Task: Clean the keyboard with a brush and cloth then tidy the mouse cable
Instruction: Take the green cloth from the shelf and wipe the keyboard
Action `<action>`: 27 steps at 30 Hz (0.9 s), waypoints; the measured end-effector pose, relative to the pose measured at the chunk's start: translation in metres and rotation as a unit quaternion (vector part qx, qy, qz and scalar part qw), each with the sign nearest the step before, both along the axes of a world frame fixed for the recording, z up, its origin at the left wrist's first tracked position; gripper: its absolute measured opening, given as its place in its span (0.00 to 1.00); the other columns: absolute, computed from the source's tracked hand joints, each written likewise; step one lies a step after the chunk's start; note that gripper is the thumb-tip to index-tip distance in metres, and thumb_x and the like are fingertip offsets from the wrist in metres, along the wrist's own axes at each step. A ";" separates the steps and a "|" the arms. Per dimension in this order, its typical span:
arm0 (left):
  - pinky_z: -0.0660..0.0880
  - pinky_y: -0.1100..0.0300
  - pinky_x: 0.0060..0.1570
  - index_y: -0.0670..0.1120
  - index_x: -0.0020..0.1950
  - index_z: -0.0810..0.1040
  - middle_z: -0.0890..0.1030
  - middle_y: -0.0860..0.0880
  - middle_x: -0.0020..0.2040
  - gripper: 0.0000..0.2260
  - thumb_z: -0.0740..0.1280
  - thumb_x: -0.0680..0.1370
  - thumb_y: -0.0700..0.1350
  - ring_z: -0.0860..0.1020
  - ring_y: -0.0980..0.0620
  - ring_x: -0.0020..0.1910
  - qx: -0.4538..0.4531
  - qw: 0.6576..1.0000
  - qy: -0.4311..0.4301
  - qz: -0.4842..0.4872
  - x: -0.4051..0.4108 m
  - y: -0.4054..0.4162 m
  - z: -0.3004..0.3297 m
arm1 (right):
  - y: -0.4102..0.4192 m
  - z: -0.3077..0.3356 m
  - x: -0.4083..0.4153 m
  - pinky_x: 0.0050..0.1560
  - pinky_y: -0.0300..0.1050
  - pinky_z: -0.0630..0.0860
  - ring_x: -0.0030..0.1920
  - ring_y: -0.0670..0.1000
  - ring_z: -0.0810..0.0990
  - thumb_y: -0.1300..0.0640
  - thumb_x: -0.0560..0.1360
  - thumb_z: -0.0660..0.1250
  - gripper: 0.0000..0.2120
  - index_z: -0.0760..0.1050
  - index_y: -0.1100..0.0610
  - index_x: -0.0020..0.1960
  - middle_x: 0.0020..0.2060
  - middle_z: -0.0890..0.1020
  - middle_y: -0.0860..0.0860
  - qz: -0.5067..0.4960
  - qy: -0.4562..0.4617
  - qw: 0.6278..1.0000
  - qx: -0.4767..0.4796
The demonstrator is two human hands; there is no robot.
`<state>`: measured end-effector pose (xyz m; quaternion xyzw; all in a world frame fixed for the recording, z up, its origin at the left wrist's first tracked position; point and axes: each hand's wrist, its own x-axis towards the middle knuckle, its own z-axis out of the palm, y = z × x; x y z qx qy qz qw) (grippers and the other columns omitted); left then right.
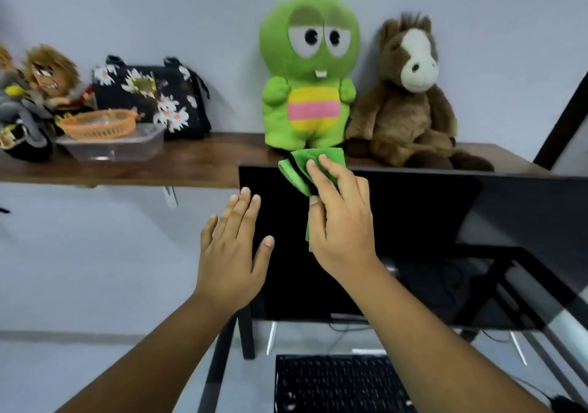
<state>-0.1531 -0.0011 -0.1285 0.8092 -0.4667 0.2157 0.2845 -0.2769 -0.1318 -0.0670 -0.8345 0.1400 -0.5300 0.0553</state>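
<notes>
My right hand (342,221) is raised in front of the dark monitor (413,221) and grips a folded green cloth (297,167), whose top reaches the wooden shelf's edge. To its left, my left hand (232,253) is open with fingers spread, holding nothing. Far below, the black keyboard (331,384) lies on the glass desk, partly hidden by my right forearm. At the bottom right corner a dark mouse (568,403) shows, with a thin black cable (531,386) running from it. No brush is in view.
A wooden wall shelf (191,161) holds a green plush toy (310,72), a brown plush horse (410,94), a floral black bag (152,94), an orange basket (98,123) on a clear plastic box, and dolls at the left. Black desk frame bars run at the right.
</notes>
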 end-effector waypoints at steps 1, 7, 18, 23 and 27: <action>0.51 0.49 0.73 0.50 0.79 0.55 0.52 0.53 0.80 0.27 0.52 0.81 0.56 0.49 0.54 0.79 0.001 1.000 0.000 -0.001 -0.005 -0.001 -0.004 | -0.001 -0.011 -0.006 0.63 0.47 0.69 0.58 0.56 0.72 0.62 0.76 0.60 0.21 0.73 0.59 0.69 0.66 0.74 0.56 0.003 -0.002 1.000 0.012; 0.53 0.47 0.74 0.49 0.79 0.57 0.56 0.51 0.79 0.26 0.51 0.81 0.55 0.51 0.54 0.79 0.048 0.998 0.032 0.004 -0.048 -0.014 -0.058 | -0.021 -0.092 -0.058 0.64 0.40 0.67 0.60 0.51 0.70 0.63 0.77 0.61 0.21 0.73 0.58 0.69 0.66 0.74 0.51 0.019 0.047 0.991 0.122; 0.51 0.49 0.75 0.50 0.79 0.57 0.58 0.52 0.79 0.30 0.42 0.79 0.61 0.54 0.53 0.78 0.179 0.963 0.195 0.059 -0.084 0.001 -0.178 | -0.033 -0.243 -0.111 0.63 0.44 0.71 0.60 0.48 0.69 0.60 0.77 0.62 0.18 0.75 0.55 0.67 0.63 0.75 0.46 0.003 0.261 0.929 0.262; 0.46 0.51 0.76 0.52 0.80 0.51 0.53 0.54 0.80 0.26 0.47 0.82 0.56 0.50 0.55 0.78 0.287 0.910 0.294 0.062 -0.079 0.019 -0.222 | -0.028 -0.287 -0.107 0.63 0.50 0.72 0.60 0.51 0.70 0.57 0.78 0.59 0.18 0.75 0.53 0.67 0.63 0.75 0.46 -0.022 0.400 0.868 0.293; 0.46 0.52 0.75 0.53 0.80 0.49 0.48 0.57 0.80 0.24 0.48 0.84 0.51 0.48 0.56 0.78 0.347 0.870 0.348 0.034 -0.068 0.030 -0.242 | -0.020 -0.297 -0.100 0.61 0.53 0.72 0.64 0.51 0.65 0.48 0.78 0.57 0.21 0.67 0.47 0.71 0.69 0.67 0.43 -0.050 0.508 0.803 0.307</action>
